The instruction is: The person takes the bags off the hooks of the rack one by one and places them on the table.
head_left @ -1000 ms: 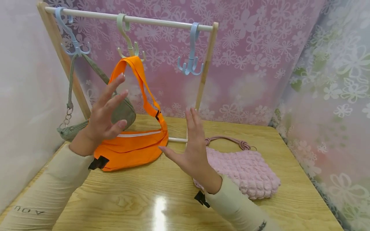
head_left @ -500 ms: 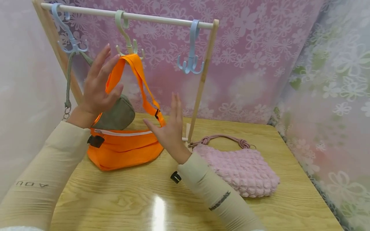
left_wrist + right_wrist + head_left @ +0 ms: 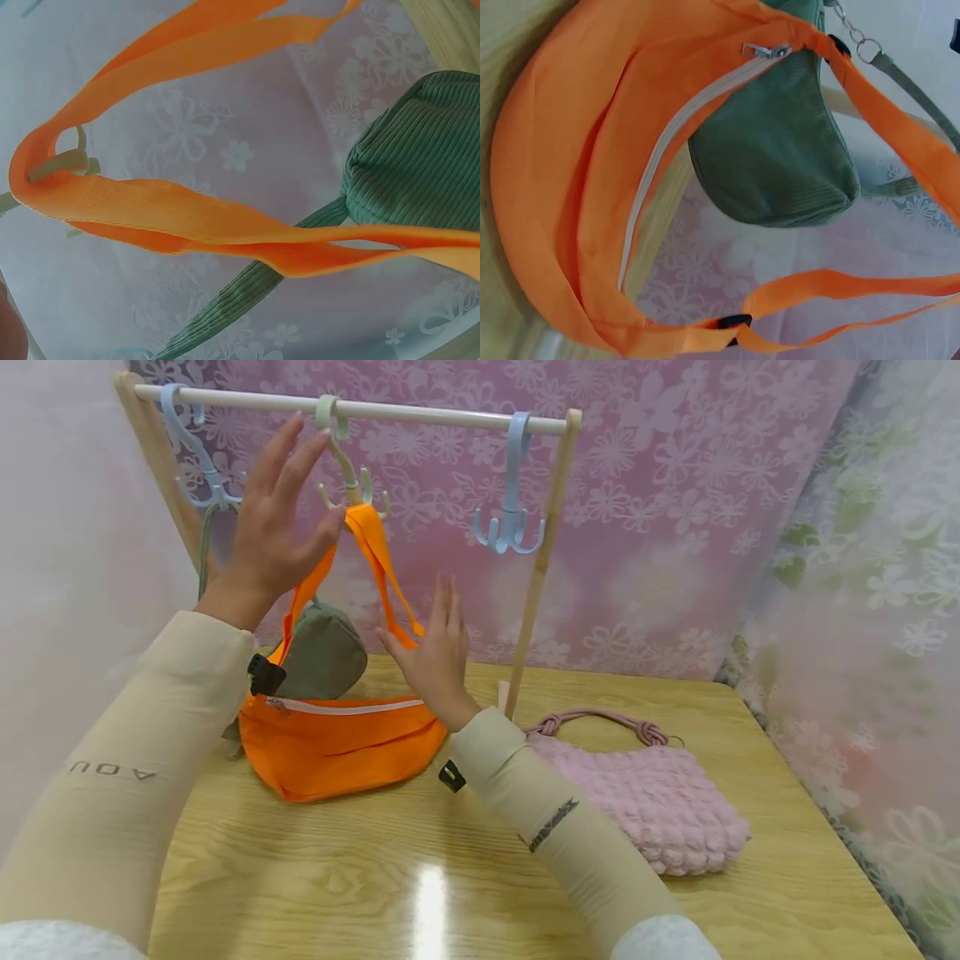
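An orange waist bag [image 3: 337,756] hangs by its strap [image 3: 150,206] from a pale green hook [image 3: 345,468], its base near the tabletop. In the left wrist view the strap loops over one prong of that hook. My left hand [image 3: 272,535] is raised beside the top of the strap, fingers extended; whether the thumb touches the strap I cannot tell. My right hand [image 3: 437,664] is held up with straight fingers by the strap's right side, covering part of it. Behind hangs a green corduroy bag [image 3: 780,150], partly hidden, its strap on the left blue hook [image 3: 197,452].
A white rail [image 3: 435,416] on wooden posts carries the hooks. At the right hangs another blue hook [image 3: 512,485] with nothing on its prongs. A pink puffy handbag [image 3: 667,810] lies on the wooden table [image 3: 337,877], right of the rack. Floral curtains stand behind and right.
My left hand has risen toward the green hook. The right hand has moved left and up, from in front of the pink handbag to the orange strap. The bags stay in place.
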The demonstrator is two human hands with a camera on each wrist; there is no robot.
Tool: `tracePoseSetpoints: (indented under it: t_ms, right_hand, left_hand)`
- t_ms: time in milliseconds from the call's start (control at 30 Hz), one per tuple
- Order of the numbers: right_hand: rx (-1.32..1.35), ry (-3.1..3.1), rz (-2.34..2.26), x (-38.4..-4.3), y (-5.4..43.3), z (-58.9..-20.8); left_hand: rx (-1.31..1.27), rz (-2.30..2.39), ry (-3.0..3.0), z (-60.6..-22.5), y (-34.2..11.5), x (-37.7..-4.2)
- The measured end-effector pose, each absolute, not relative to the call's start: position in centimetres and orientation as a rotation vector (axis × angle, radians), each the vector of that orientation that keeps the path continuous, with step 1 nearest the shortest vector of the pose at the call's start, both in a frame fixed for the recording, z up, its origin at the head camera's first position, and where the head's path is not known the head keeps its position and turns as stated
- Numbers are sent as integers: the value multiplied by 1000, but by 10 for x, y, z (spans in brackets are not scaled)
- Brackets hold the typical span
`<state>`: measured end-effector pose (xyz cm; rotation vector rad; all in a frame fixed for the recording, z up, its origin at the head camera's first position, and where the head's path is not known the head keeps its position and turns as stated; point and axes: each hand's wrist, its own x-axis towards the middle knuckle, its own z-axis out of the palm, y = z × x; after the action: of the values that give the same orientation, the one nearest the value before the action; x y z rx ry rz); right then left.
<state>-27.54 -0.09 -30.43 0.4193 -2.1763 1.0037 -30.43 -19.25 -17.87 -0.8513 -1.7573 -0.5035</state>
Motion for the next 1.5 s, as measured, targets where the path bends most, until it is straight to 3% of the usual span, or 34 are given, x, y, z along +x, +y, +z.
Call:
tracePoseSetpoints:
  t_ms: [467,867,1500]
  right_hand:
    - [408,-2396,993,-301,-25,-297]
    - [383,-2449,1012,-303,-35,-307]
    - [380,-2416,1016,-308,-41,-307]
  left_hand:
    - [-645,-258,-1961,-143,-205,-320]
    - [-709,-38,-2105,-115,-215,-324]
    - [-664,-70,-2173,-111,-220,-318]
